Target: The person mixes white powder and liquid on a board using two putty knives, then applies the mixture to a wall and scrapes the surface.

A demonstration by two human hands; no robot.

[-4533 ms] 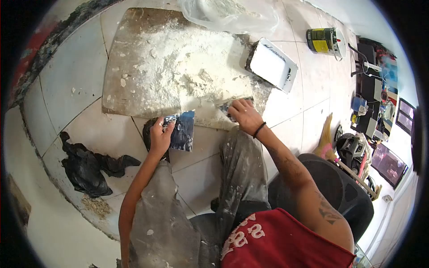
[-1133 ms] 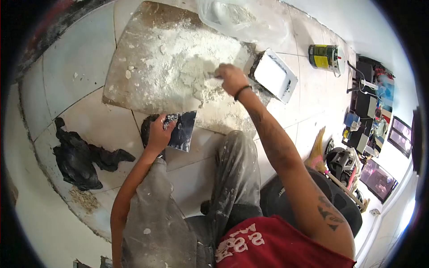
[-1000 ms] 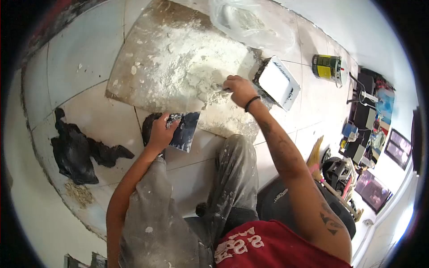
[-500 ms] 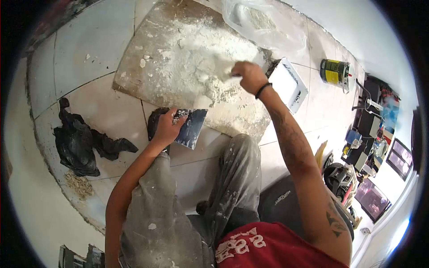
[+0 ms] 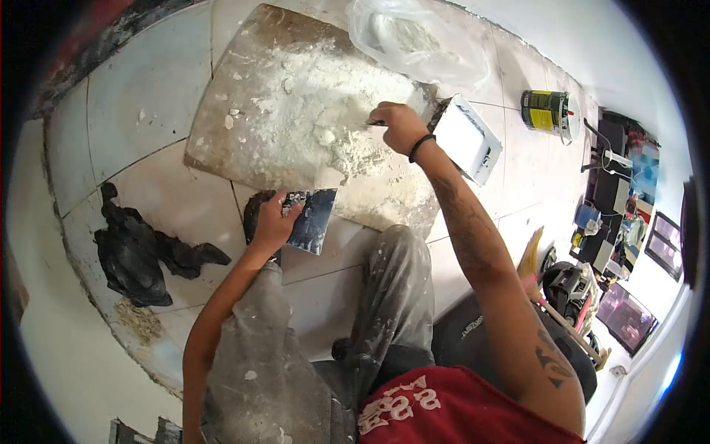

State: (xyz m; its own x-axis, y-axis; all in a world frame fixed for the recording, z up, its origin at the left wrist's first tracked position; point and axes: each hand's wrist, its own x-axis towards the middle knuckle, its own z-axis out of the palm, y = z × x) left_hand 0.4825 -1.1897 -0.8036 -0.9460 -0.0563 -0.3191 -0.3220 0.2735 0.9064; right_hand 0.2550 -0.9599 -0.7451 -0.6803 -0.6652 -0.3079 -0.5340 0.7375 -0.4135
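A wide board (image 5: 248, 55) lies on the tiles with pale plaster powder (image 5: 310, 96) and wetter lumps spread across it. My left hand (image 5: 272, 224) grips a plastering trowel (image 5: 314, 229), its flat dark blade smeared with white and held beside the board's near edge. The thumb rests on the blade. Over the right part of the plaster, my right hand (image 5: 401, 127) is closed round a small hand tool, probably a putty knife (image 5: 375, 123). Only a dark bit of it shows past the fingers; I cannot tell its exact kind.
Right of the board stands a white tray (image 5: 467, 140). A clear plastic bag (image 5: 421, 44) with powder sits at the far edge, and a green-yellow can (image 5: 546, 111) is farther right. A crumpled black bag (image 5: 133, 255) lies left, near some debris (image 5: 138, 322). A broom (image 5: 531, 255) is at right.
My right hand has shifted slightly left over the plaster, still closed. The trowel in my left hand sits slightly lower in view. The whole view has shifted a little.
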